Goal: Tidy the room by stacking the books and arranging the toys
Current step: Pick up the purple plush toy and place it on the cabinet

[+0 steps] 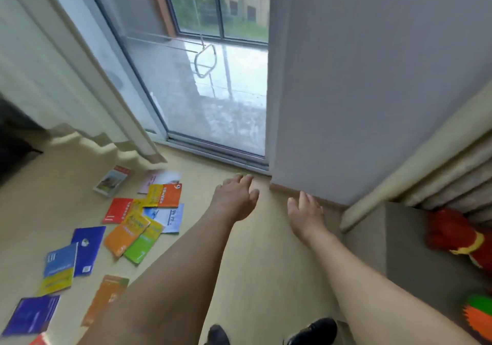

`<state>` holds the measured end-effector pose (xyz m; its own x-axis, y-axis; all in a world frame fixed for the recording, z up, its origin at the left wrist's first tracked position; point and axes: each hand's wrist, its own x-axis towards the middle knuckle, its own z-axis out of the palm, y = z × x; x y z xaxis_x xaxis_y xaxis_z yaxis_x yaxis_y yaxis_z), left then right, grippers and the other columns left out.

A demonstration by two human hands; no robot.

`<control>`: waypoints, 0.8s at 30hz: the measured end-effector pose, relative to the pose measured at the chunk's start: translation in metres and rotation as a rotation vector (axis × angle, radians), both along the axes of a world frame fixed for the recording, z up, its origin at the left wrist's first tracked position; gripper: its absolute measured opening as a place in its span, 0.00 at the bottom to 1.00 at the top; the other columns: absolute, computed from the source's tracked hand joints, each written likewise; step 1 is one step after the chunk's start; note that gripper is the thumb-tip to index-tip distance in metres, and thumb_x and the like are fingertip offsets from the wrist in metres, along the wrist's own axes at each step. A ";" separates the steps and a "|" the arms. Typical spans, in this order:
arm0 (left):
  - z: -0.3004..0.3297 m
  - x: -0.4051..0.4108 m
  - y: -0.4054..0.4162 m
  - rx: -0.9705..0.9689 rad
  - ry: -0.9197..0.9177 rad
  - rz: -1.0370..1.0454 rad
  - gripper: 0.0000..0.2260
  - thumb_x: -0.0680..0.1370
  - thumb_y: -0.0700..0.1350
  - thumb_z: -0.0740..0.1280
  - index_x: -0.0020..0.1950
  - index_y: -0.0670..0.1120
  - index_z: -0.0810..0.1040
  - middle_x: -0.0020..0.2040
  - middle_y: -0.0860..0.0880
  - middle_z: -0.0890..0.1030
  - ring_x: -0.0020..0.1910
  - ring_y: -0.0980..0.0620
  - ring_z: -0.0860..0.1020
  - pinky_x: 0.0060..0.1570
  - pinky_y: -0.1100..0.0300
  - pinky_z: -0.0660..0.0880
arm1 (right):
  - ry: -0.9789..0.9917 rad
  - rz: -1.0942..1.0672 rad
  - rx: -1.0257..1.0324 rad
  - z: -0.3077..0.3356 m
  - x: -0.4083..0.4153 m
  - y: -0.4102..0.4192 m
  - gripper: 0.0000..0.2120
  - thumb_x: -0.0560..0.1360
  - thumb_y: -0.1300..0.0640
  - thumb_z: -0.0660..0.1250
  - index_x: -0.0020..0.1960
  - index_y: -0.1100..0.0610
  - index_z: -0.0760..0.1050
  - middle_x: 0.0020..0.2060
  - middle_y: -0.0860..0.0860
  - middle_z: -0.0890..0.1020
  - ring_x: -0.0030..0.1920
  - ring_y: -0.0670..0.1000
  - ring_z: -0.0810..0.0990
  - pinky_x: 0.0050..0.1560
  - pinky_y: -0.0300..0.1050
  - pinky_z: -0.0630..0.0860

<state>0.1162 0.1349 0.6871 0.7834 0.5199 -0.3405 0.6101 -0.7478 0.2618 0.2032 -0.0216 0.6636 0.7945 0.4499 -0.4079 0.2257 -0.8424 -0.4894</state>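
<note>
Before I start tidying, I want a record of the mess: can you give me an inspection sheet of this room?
Surface: pale wooden floor, bare in the middle.
Job's things: books scattered flat on the floor at left, several overlapping, none stacked; red plush toy and orange-green toy at right.
Clutter: nothing seen beyond the books and toys.
Grips: left hand and right hand both held out, fingers relaxed, holding nothing.
Cables: nothing seen.
Surroundings: sliding glass door ahead, curtain at left, grey wall at right, balcony outside.
</note>
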 end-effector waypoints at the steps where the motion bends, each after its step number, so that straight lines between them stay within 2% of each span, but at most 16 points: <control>1: 0.003 -0.028 0.020 0.016 0.006 0.041 0.24 0.83 0.55 0.54 0.79 0.50 0.61 0.78 0.45 0.63 0.73 0.41 0.66 0.71 0.46 0.64 | 0.002 0.046 0.004 0.005 -0.021 0.023 0.27 0.83 0.48 0.49 0.77 0.62 0.56 0.77 0.57 0.59 0.77 0.55 0.56 0.75 0.50 0.49; 7: 0.017 -0.204 0.122 0.053 0.020 0.297 0.25 0.83 0.56 0.53 0.79 0.50 0.59 0.78 0.45 0.61 0.75 0.42 0.62 0.73 0.45 0.60 | -0.032 0.365 0.028 0.039 -0.161 0.149 0.24 0.82 0.51 0.50 0.73 0.63 0.62 0.73 0.59 0.66 0.73 0.58 0.63 0.71 0.49 0.57; 11: 0.029 -0.293 0.167 0.061 -0.010 0.454 0.25 0.83 0.56 0.53 0.79 0.50 0.60 0.79 0.45 0.60 0.76 0.41 0.62 0.73 0.43 0.60 | -0.050 0.544 0.029 0.064 -0.229 0.207 0.22 0.83 0.52 0.50 0.71 0.63 0.63 0.71 0.59 0.67 0.71 0.59 0.63 0.69 0.49 0.58; 15: 0.042 -0.362 0.205 0.059 -0.033 0.580 0.25 0.83 0.56 0.53 0.80 0.51 0.60 0.80 0.46 0.58 0.76 0.41 0.61 0.74 0.44 0.58 | -0.059 0.660 0.019 0.076 -0.276 0.261 0.22 0.83 0.52 0.49 0.72 0.63 0.62 0.71 0.59 0.67 0.71 0.59 0.62 0.70 0.50 0.56; 19: 0.043 -0.421 0.245 0.083 0.005 0.664 0.24 0.83 0.56 0.53 0.78 0.50 0.61 0.79 0.46 0.60 0.75 0.41 0.63 0.72 0.46 0.59 | -0.056 0.769 0.009 0.068 -0.325 0.314 0.24 0.83 0.51 0.49 0.75 0.62 0.60 0.73 0.59 0.64 0.73 0.58 0.61 0.71 0.50 0.57; 24: 0.035 -0.481 0.310 0.094 0.075 0.692 0.24 0.83 0.57 0.53 0.78 0.51 0.62 0.80 0.46 0.59 0.76 0.42 0.62 0.75 0.44 0.57 | -0.027 0.818 -0.009 0.044 -0.380 0.389 0.23 0.83 0.49 0.51 0.71 0.62 0.64 0.69 0.60 0.69 0.69 0.60 0.66 0.68 0.53 0.64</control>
<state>-0.3647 0.4450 0.7217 0.2381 0.9206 -0.3096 0.9679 -0.1986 0.1538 -0.1768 0.3676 0.7072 0.2261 0.8884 -0.3995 0.7822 -0.4101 -0.4691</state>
